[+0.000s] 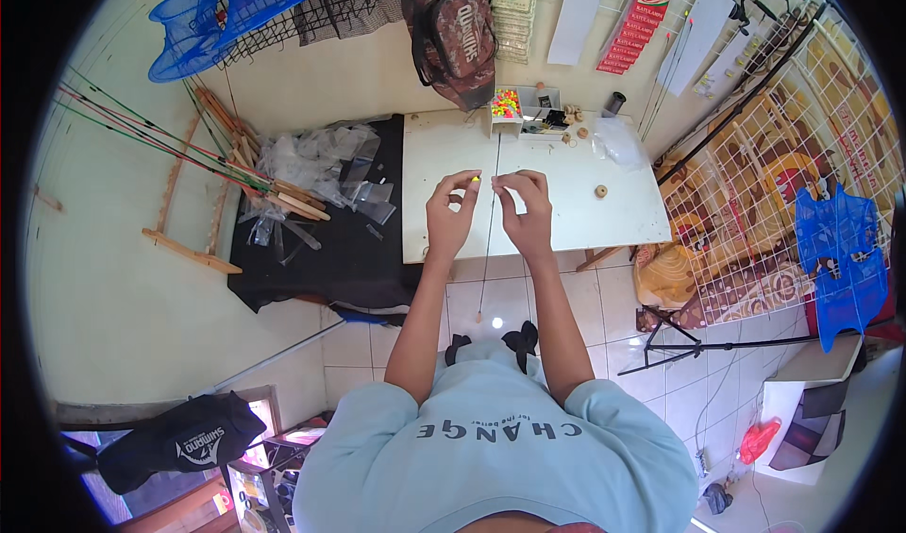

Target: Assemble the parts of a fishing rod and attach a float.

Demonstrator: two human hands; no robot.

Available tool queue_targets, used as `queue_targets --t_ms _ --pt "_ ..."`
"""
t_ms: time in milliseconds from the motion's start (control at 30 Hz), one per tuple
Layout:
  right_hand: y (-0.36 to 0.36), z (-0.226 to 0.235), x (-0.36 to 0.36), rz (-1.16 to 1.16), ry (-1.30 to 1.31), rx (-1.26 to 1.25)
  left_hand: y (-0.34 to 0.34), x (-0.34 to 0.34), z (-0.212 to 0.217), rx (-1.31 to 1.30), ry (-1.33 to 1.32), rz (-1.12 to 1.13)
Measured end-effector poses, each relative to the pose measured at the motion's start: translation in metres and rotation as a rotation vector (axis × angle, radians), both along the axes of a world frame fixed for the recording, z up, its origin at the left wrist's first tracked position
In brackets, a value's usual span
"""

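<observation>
Your left hand (451,217) is pinching a small yellow piece (475,179) between its fingers, over the surface (566,226) and just left of a thin dark rod (489,231). Your right hand (526,214) is hovering opposite, fingertips drawn close together beside the rod; whether they are gripping anything cannot be told. The rod is running from near the box of coloured beads (507,105) toward you, its near end reaching past the surface's edge, while a tan round piece (601,191) is lying to the right, well apart
</observation>
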State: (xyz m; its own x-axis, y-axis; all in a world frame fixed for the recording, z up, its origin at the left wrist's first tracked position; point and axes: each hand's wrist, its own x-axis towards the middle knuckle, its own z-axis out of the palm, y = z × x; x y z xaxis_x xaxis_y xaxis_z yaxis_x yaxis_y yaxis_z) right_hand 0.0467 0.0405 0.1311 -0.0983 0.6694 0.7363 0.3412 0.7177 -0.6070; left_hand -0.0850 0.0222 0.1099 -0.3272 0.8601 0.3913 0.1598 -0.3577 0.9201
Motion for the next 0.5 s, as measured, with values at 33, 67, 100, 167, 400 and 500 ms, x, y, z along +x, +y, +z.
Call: queue_targets --t_ms 33,67,100,167,400,500 --pt "0.000 -0.002 -0.001 0.002 0.000 0.000 0.000 0.000 -0.001 0.002 0.002 -0.003" --pt "-0.001 -0.005 -0.001 0.022 0.038 -0.068 0.000 0.000 -0.003 -0.012 0.006 -0.003" --pt "-0.002 -0.007 -0.002 0.043 0.076 -0.136 0.000 0.000 -0.005 -0.019 0.002 -0.008" --pt "0.000 -0.015 -0.001 0.077 0.141 -0.221 0.000 0.002 -0.005 -0.038 0.008 -0.040" --pt "0.004 -0.038 -0.001 0.195 0.326 -0.454 0.003 0.004 -0.005 -0.016 -0.004 -0.083" --pt "0.003 -0.041 -0.001 0.206 0.343 -0.470 0.001 0.006 -0.006 0.002 0.007 -0.071"
